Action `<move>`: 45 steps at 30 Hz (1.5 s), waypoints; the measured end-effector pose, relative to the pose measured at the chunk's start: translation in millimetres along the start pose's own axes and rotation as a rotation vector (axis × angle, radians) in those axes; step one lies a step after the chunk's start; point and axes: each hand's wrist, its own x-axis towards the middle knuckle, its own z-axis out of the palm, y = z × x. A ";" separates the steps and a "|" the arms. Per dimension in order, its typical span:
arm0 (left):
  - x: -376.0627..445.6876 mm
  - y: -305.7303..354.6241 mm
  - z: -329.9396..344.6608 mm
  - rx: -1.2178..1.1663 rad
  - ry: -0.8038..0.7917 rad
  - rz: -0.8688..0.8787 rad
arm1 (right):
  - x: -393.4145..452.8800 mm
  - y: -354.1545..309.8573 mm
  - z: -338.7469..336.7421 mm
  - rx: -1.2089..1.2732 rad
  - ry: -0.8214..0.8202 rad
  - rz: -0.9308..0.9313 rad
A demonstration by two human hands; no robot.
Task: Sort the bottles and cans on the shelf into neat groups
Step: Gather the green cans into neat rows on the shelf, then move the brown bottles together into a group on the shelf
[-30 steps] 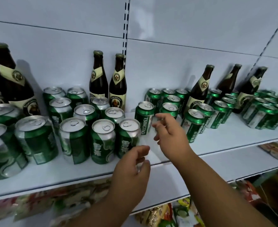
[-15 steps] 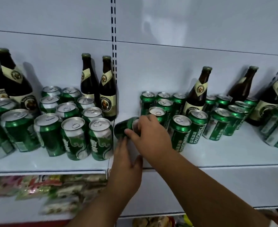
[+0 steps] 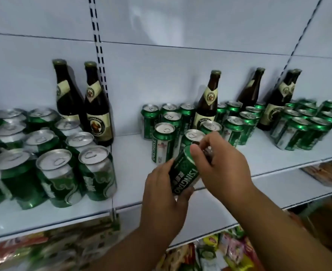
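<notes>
White shelving is stocked with brown bottles and green cans. At the back, two brown bottles are stood side by side; a cluster of silver-topped cans is grouped at the left, and slimmer green cans are ranged at the right. One tilted green can is held above the shelf's front edge, gripped from below by the left hand, while its top is pinched by the curled fingers of the right hand.

cans left | bottles behind | shelf under
</notes>
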 end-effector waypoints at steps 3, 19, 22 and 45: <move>6.6 11.5 24.1 -0.062 -0.087 -0.004 | -3.2 20.0 -18.8 -0.051 -0.032 0.053; 82.4 96.2 181.8 0.144 -0.131 -0.188 | 73.8 192.8 -56.8 -0.034 -0.104 -0.042; 89.1 97.9 193.2 0.271 -0.074 -0.192 | 85.6 208.3 -50.2 -0.005 -0.105 -0.159; 153.2 112.4 71.2 0.249 0.161 -0.109 | 219.5 112.6 -3.2 0.206 -0.335 -0.019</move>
